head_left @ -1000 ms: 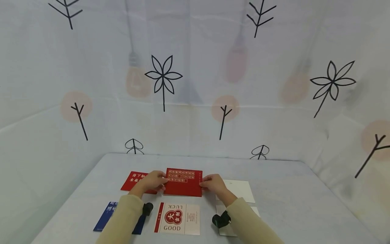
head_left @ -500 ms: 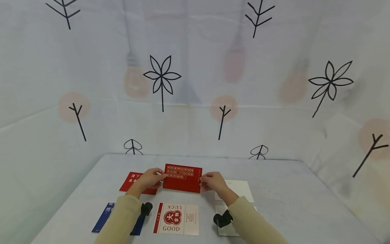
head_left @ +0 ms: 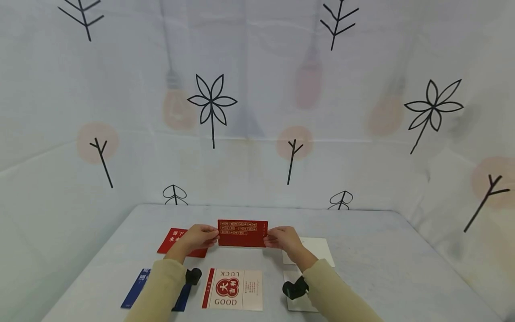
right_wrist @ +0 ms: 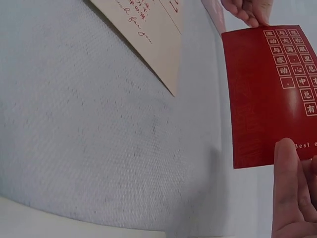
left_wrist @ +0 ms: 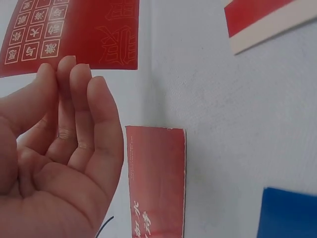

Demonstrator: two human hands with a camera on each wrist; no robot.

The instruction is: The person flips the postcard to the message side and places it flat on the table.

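Observation:
Both hands hold a red card (head_left: 242, 239) printed with rows of small gold boxed characters, raised over the back middle of the table. My left hand (head_left: 198, 238) pinches its left edge between thumb and fingers; in the left wrist view the fingertips meet at the edge of the card (left_wrist: 99, 34). On the opposite edge, my right hand (head_left: 284, 239) pinches it, the thumb (right_wrist: 286, 153) lying on the printed face in the right wrist view. Under the left hand lies another red card (head_left: 168, 243) with white characters, partly covered by that hand.
A cream "GOOD LUCK" card (head_left: 252, 290) lies in front of the held card. At front left is a blue card (head_left: 134, 290), partly behind the left sleeve. Two whitish cards, one farther back (head_left: 319, 250) and one nearer (head_left: 297, 305), lie by the right arm.
The red card has risen a little off the table with both hands, and its lower edge has come up, so its face looks shorter now. The other cards stay put.

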